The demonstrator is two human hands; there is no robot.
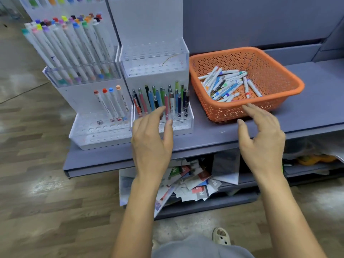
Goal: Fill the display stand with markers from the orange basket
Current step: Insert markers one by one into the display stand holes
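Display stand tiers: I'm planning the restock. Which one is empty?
The upper right tier, above the coloured pens: only bare holes show; the other three hold markers or pens.
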